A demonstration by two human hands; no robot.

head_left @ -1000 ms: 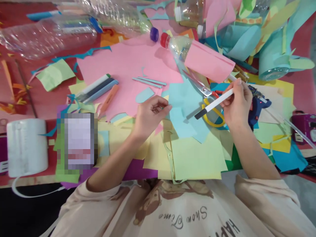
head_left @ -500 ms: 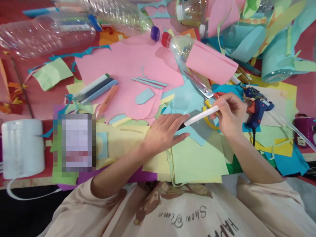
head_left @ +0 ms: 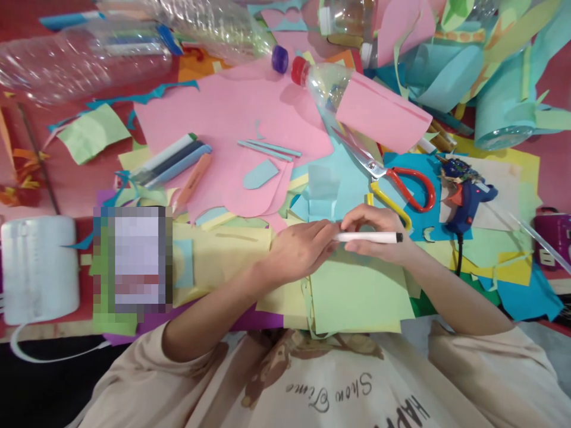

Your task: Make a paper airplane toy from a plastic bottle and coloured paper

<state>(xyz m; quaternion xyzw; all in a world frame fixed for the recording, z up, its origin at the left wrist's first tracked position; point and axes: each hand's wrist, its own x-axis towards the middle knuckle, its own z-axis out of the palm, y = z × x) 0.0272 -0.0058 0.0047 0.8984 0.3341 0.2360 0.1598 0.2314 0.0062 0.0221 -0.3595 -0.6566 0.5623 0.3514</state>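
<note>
A white marker pen (head_left: 370, 237) lies almost level between my hands, its black end pointing right. My left hand (head_left: 306, 246) is closed around the pen's left end and hides it. The curled fingers of my right hand (head_left: 381, 229) sit above the pen with the thumb below, pinching near the left fingertips. Beyond the hands, open scissors (head_left: 379, 172) with one red and one yellow handle rest on light blue paper (head_left: 352, 187). Beneath the hands is a pale green sheet (head_left: 361, 294).
Pink paper (head_left: 223, 119) carries thin blue strips and a cut blue piece (head_left: 261, 174). Several markers (head_left: 172, 163) lie left of it. A paper-wrapped bottle (head_left: 381, 113) is behind the scissors. At right sits a blue glue gun (head_left: 466, 205); a blurred-out rectangular object (head_left: 138, 255) is at left.
My right hand has moved left along the pen to meet my left hand, uncovering the black right end and the scissors' red handle. The pen has swung from slanted to nearly level.
</note>
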